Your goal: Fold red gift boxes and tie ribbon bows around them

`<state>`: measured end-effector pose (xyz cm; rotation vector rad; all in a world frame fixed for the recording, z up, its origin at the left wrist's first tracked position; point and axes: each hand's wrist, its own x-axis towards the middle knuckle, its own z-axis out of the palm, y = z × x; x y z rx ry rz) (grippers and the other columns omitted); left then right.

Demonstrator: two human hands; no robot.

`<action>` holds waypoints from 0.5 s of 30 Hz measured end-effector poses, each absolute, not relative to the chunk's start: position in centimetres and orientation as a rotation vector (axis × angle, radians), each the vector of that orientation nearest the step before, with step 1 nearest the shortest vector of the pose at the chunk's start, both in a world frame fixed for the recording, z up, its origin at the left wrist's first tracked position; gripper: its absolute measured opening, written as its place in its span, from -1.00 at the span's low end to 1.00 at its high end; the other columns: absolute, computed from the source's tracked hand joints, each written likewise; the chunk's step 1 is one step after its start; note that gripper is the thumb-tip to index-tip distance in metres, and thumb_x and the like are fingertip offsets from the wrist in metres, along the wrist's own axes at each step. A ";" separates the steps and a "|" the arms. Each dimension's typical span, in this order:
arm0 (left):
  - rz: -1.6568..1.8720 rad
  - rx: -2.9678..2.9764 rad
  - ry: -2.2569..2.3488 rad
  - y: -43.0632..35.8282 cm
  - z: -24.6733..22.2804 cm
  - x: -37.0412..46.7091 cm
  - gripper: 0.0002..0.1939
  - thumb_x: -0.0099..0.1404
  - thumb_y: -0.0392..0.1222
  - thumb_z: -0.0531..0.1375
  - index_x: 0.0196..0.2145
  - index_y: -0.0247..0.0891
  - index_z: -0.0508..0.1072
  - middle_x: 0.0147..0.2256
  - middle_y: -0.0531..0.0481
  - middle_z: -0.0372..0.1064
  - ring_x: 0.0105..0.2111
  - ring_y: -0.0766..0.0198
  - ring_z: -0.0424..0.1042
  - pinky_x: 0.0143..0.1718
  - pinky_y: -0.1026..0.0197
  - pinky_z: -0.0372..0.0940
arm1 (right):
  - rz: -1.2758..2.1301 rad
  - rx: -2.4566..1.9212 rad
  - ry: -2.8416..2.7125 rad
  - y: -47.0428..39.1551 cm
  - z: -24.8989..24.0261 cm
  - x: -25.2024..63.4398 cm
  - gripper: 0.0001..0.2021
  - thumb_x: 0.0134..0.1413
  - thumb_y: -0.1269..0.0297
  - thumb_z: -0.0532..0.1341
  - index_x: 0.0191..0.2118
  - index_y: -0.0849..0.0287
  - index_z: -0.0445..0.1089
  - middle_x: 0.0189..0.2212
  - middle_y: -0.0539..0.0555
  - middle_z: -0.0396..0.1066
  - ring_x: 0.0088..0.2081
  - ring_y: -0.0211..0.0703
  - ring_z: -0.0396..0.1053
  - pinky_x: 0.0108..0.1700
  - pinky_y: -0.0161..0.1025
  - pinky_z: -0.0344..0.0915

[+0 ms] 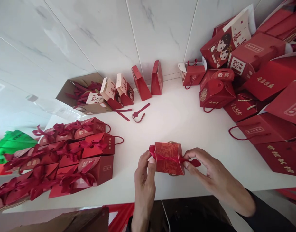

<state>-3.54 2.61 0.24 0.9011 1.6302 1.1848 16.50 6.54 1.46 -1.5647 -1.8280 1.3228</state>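
Note:
A small red gift box [168,168] with a gold floral pattern lies near the front edge of the white table. A dark red ribbon [171,157] runs across its upper face from side to side. At the box's left edge, my left hand [146,180] pinches one end of the ribbon between thumb and fingers. My right hand [208,166] grips the ribbon at the right edge, its loose tail [195,162] sticking out past the fingertips. Twisted cord handles show at the box's far and near sides.
Rows of ribbon-tied red boxes [97,170] fill the left. An open cardboard box [90,109] holds ribbons. Several upright boxes [141,83] stand along the wall. Loose straps [140,110] lie mid-table. A tall pile of red boxes [259,83] crowds the right; a green bag [14,143] sits far left.

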 end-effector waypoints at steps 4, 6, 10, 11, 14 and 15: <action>1.355 0.873 1.603 3.5 0.9 -3.2 -0.70 0.39 0.08 0.27 -0.07 -0.13 0.63 0.02 -0.12 0.55 0.04 0.06 0.50 0.07 0.10 0.37 | 1.348 -1.566 -1.847 7.0 1.5 16.7 -0.67 0.42 -0.09 0.05 -0.15 -0.01 0.42 -0.18 0.02 0.50 -0.34 -0.10 0.38 -0.43 -0.18 0.26; 1.412 0.815 1.613 3.6 0.9 -3.0 -0.72 0.35 0.08 0.31 -0.19 -0.17 0.63 -0.10 -0.10 0.58 -0.08 0.10 0.54 -0.02 0.13 0.41 | 1.374 -1.594 -1.853 7.1 1.7 16.8 -0.64 0.41 -0.13 0.03 -0.15 -0.02 0.42 -0.20 -0.01 0.50 -0.44 -0.16 0.33 -0.44 -0.19 0.25; 1.452 0.646 1.664 3.5 0.5 -3.0 -0.67 0.32 0.13 0.32 -0.25 -0.20 0.57 -0.22 -0.06 0.59 -0.22 0.18 0.54 -0.17 0.19 0.42 | 1.443 -1.625 -1.857 7.5 1.9 16.9 -0.63 0.41 -0.15 0.02 -0.10 -0.02 0.41 -0.28 -0.03 0.52 -0.45 -0.15 0.34 -0.48 -0.21 0.24; 1.464 0.617 1.674 3.5 0.3 -3.1 -0.66 0.32 0.14 0.32 -0.24 -0.21 0.55 -0.21 -0.06 0.59 -0.21 0.18 0.54 -0.16 0.19 0.42 | 1.446 -1.616 -1.856 7.6 2.0 16.8 -0.65 0.40 -0.14 0.04 -0.06 -0.03 0.39 -0.26 -0.01 0.54 -0.39 -0.12 0.38 -0.47 -0.22 0.26; 1.499 0.575 1.684 3.3 0.0 -3.4 -0.66 0.32 0.14 0.32 -0.22 -0.21 0.54 -0.19 -0.05 0.59 -0.19 0.21 0.54 -0.14 0.20 0.41 | 1.410 -1.570 -1.841 7.7 2.0 16.8 -0.70 0.35 -0.08 0.12 0.03 -0.05 0.34 -0.11 0.02 0.53 -0.24 -0.09 0.43 -0.38 -0.24 0.36; 1.506 0.566 1.686 3.3 -0.1 -3.5 -0.67 0.32 0.13 0.32 -0.22 -0.20 0.54 -0.19 -0.04 0.59 -0.20 0.22 0.53 -0.14 0.21 0.40 | 1.398 -1.556 -1.843 7.8 2.0 16.8 -0.71 0.34 -0.05 0.15 0.03 -0.05 0.34 -0.08 0.03 0.52 -0.24 -0.10 0.43 -0.34 -0.24 0.38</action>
